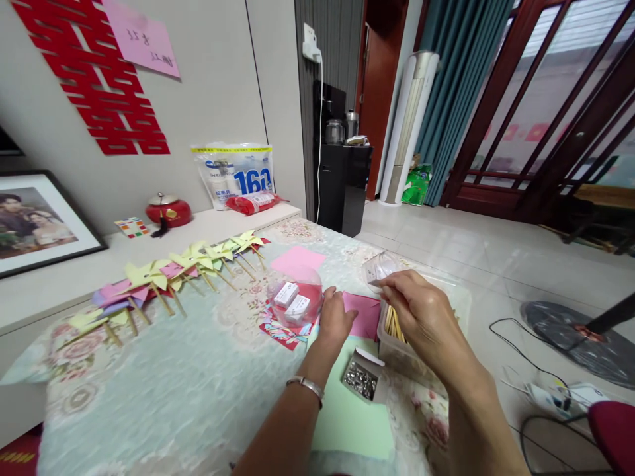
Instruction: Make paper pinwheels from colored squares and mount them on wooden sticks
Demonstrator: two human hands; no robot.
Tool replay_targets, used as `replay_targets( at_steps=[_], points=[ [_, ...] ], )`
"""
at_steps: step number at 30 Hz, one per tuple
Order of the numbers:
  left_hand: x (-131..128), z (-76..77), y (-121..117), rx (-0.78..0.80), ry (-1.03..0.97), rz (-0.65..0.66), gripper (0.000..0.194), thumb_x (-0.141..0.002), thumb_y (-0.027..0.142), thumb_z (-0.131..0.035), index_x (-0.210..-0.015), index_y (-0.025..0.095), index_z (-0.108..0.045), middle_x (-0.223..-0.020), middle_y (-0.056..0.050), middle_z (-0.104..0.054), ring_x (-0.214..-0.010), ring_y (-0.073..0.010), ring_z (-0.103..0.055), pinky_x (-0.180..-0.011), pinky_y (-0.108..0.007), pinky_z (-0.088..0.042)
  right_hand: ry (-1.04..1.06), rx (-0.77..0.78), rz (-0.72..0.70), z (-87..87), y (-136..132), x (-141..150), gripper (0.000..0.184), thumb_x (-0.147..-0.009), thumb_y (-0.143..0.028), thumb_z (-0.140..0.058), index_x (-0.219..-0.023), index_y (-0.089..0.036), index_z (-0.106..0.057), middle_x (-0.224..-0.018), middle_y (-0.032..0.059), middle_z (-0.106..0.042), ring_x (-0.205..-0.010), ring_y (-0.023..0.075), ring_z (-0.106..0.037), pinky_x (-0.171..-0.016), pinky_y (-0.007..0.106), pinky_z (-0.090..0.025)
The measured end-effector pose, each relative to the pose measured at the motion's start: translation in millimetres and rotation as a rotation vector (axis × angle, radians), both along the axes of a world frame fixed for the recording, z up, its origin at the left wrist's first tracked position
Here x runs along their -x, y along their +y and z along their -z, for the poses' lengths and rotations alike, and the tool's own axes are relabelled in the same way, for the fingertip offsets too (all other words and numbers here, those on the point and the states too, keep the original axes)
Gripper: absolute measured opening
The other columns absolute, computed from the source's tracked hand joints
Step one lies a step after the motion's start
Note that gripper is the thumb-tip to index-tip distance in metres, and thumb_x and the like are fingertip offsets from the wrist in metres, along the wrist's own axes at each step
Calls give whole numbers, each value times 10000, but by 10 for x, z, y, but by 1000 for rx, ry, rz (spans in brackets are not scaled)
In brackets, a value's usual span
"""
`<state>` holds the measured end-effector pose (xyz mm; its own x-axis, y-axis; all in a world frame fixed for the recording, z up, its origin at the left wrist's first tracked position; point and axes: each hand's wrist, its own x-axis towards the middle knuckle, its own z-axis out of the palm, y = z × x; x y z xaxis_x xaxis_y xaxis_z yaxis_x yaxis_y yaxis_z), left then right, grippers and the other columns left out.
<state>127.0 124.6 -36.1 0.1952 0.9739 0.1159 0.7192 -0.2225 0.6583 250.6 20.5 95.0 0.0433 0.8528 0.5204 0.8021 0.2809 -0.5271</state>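
My left hand [337, 318] rests beside the right rim of a clear round plastic container [303, 276], thumb and fingers apart. Inside it lie two small white boxes [297, 307]. My right hand [419, 301] pinches a clear plastic packet [384, 264] with a white label, above a plastic tub of wooden sticks [391, 325]. Pink paper [364, 316] lies between my hands. Nearer to me, an open small box of silvery metal pins [361, 381] sits on light green paper [354, 430]. Colourful paper strips [282, 330] lie under the round container's near side.
Several paper pinwheels on sticks [149, 274] line the table's far left side. Behind them on a white cabinet stand a framed photo [40, 225], a red pot [169, 211] and a plastic bag [235, 173]. Cables and a power strip [560, 400] lie on the floor at right.
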Motion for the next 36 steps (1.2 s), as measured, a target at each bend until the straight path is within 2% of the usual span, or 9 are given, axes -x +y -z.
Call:
replay_targets(
  at_steps=[12, 17, 30, 36],
  points=[
    [6, 22, -68, -62, -57, -2, 415, -769, 155, -725, -1153, 86, -585, -1407, -223, -477, -1336, -325, -482, -1117, -439, -368, -10, 7, 1, 18, 15, 7, 208, -932, -111, -510, -962, -188, -701, -949, 79, -675, -880, 220, -651, -783, 349, -489],
    [3, 2, -58, -56, -55, -17, 458, -750, 145, -751, -1156, 46, -562, -1347, -238, -506, -1305, -329, -506, -1103, -437, -394, -6, 9, 4, 11, 1, 8, 204, -934, -109, -516, -979, -174, -703, -971, 84, -673, -898, 220, -647, -794, 349, -485],
    [-43, 39, -98, -107, -50, -49, 458, -750, 118, -751, -1168, 51, -578, -1423, -261, -453, -1353, -359, -457, -1120, -454, -391, -19, 18, 7, 0, 2, 10, 202, -920, -82, -527, -957, -166, -707, -961, 82, -677, -895, 214, -650, -780, 327, -483],
    [-49, 78, -108, -160, -26, -18, 461, -770, 100, -731, -1202, 68, -572, -1426, -255, -466, -1349, -353, -471, -1109, -455, -418, -24, 8, 5, -2, 8, 5, 201, -916, -77, -529, -955, -163, -706, -950, 84, -680, -892, 214, -651, -785, 328, -485]
  ],
)
